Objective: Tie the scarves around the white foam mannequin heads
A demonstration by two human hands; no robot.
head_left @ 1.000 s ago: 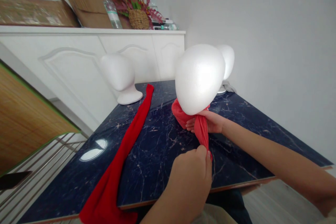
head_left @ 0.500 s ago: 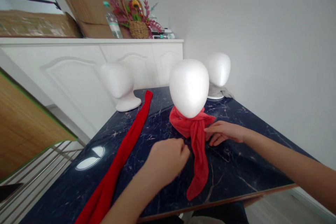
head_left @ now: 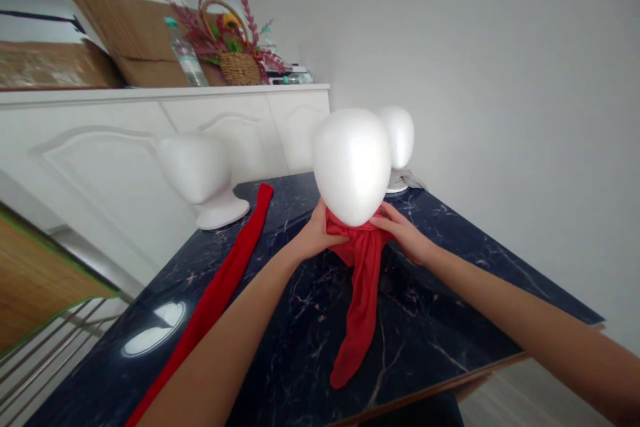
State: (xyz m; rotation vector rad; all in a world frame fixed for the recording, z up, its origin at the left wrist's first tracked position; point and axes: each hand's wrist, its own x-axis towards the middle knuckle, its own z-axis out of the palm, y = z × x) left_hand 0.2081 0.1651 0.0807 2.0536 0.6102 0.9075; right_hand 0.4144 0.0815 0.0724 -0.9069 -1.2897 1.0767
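Note:
A white mannequin head [head_left: 353, 163] stands upright on the dark table, with a coral-red scarf [head_left: 365, 273] wrapped round its neck. One end of the scarf hangs down the front and lies on the tabletop. My left hand [head_left: 320, 233] grips the scarf at the left of the neck, thumb in front and the fingers partly hidden behind. On the other side my right hand [head_left: 400, 230] clasps the scarf, its thumb just under the head's chin. To the left, a long bright red cloth [head_left: 240, 260] stretches along the table, partly behind my left forearm.
Two more white mannequin heads stand on the table [head_left: 420, 353], one at the left [head_left: 200, 170] and one behind at the right [head_left: 399, 137] with a grey cloth [head_left: 413, 180] at its base. A white cabinet [head_left: 100, 140] carries cardboard, bottles and a flower basket [head_left: 240, 69].
Both hands have moved up to the head's neck and now hold the scarf from either side. Before, my left hand was a fist in front and my right touched the scarf's right side. The view has shifted.

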